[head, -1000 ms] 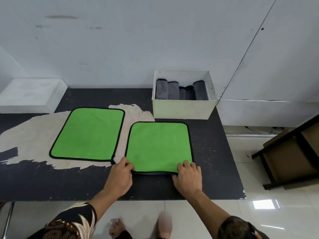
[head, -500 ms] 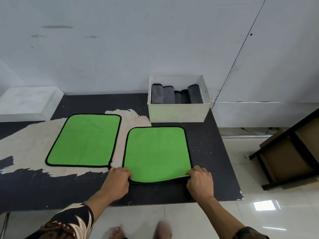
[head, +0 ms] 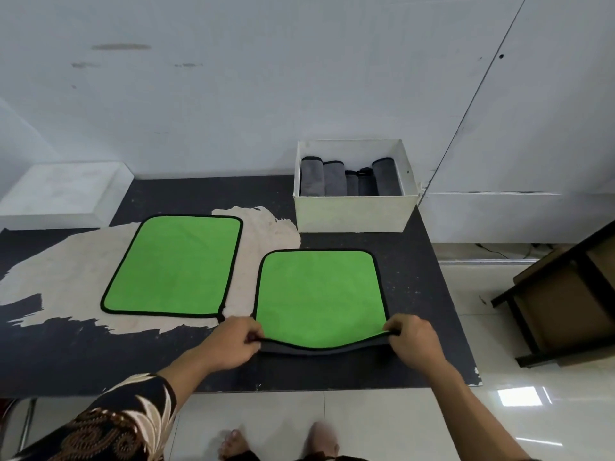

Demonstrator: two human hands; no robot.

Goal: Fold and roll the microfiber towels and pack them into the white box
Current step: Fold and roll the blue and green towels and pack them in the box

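We observe two green microfiber towels with black trim on the dark tabletop point(head: 419, 271). The right towel point(head: 319, 294) lies just in front of the white box point(head: 352, 212), green face up. The left grip point(head: 229, 344) pinches its near left corner and the right grip point(head: 414, 341) pinches its near right corner, fingers curled round the hem in both cases. Between the two grips the near edge is raised off the tabletop and sags in the middle, exposing a grey underside. The rest of this towel lies flat.

The left towel point(head: 173, 264) lies flat and untouched, beside the first and apart from it, over a pale worn patch of the tabletop.

The white box stands at the far right of the tabletop, against the wall. We count about five rolled grey towels point(head: 346, 179) inside it, side by side. A patterned sleeve point(head: 109, 424) covers the left arm. A dark wooden frame point(head: 565, 294) stands on the tiled floor to the right.
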